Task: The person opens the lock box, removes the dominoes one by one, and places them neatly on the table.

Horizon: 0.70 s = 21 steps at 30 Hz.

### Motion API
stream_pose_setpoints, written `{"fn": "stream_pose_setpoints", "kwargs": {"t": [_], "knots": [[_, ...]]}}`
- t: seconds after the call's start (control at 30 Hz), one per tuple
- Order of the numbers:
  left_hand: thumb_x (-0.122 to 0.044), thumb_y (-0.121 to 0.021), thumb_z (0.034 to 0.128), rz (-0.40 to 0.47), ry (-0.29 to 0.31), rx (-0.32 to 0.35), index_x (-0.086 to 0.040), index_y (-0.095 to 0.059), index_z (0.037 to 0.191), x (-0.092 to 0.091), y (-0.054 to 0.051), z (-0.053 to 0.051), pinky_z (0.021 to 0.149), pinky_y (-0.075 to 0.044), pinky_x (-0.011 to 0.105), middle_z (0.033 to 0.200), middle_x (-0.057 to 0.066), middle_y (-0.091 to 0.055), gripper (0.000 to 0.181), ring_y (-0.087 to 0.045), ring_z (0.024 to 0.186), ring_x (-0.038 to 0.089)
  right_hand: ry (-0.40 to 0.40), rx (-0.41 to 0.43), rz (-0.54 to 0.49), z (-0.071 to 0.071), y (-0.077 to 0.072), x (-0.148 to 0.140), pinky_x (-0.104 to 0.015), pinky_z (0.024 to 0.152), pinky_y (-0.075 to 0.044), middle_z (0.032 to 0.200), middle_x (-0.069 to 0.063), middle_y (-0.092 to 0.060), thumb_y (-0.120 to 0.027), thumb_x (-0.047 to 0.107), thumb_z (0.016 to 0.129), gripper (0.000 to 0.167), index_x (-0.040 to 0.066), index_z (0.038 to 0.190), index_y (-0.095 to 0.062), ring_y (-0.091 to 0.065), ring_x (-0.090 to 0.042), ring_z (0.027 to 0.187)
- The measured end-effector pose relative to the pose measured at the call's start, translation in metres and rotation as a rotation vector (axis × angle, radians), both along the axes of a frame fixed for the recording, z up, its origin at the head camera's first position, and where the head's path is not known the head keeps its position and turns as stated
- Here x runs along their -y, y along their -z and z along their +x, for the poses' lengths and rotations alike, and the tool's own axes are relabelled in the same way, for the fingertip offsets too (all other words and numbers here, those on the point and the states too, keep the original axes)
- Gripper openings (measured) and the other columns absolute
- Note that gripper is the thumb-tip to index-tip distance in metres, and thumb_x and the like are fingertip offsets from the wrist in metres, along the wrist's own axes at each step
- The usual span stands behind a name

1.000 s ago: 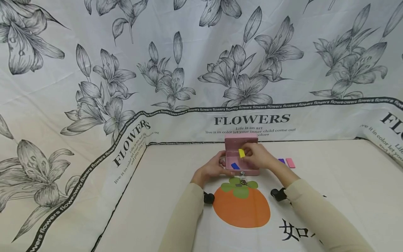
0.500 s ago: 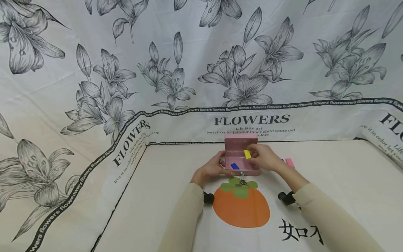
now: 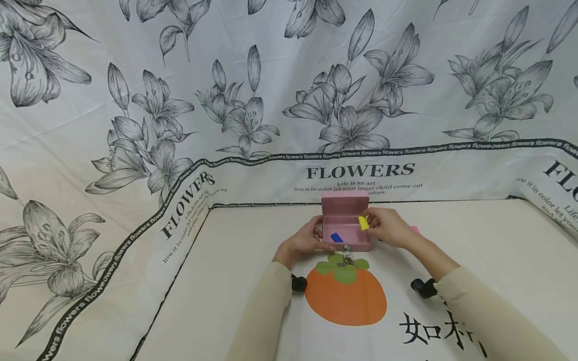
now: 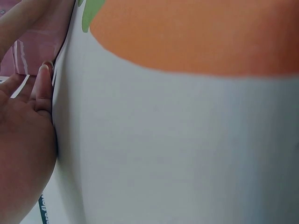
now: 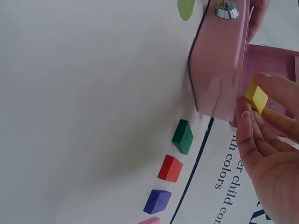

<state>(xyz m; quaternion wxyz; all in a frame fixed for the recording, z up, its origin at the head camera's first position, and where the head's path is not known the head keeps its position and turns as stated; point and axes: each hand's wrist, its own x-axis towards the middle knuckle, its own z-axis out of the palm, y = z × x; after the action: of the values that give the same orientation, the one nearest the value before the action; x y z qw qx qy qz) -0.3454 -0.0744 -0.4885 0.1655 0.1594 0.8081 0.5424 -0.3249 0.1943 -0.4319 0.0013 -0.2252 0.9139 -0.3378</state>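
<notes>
A pink lock box (image 3: 345, 246) stands with its lid raised, a key in its front lock (image 5: 226, 10). My left hand (image 3: 307, 239) grips the box's left side, thumb along the front; in the left wrist view its fingers (image 4: 43, 88) touch the pink wall. A blue block (image 3: 336, 237) lies inside the box, towards the left. My right hand (image 3: 389, 228) pinches a yellow block (image 5: 257, 97) between thumb and fingertips, at the box's right side. In the head view the block (image 3: 363, 223) appears over the right edge of the box.
Right of the box, a green block (image 5: 182, 136), a red block (image 5: 170, 168), a purple block (image 5: 157, 201) and a pink block (image 5: 150, 220) lie in a row. The white tablecloth (image 3: 226, 281) bears a printed orange persimmon (image 3: 345, 301). A flowered curtain (image 3: 253, 180) rises behind the box.
My right hand has moved right with the yellow block, from over the middle of the box to its right side. The left hand and the box have stayed in place.
</notes>
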Motion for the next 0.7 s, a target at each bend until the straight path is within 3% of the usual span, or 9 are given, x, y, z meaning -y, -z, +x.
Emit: {"fn": "stream_pose_setpoints", "kwargs": {"t": [0.7], "knots": [[-0.003, -0.089, 0.0761, 0.008, -0.005, 0.014, -0.02, -0.037, 0.157, 0.0, -0.001, 0.001, 0.074, -0.044, 0.027, 0.101, 0.006, -0.054, 0.098, -0.048, 0.089, 0.016, 0.011, -0.053, 0.065, 0.014, -0.004, -0.036, -0.035, 0.071, -0.052, 0.09, -0.009, -0.067, -0.082, 0.004, 0.083, 0.04, -0.01, 0.116, -0.065, -0.061, -0.021, 0.08]]}}
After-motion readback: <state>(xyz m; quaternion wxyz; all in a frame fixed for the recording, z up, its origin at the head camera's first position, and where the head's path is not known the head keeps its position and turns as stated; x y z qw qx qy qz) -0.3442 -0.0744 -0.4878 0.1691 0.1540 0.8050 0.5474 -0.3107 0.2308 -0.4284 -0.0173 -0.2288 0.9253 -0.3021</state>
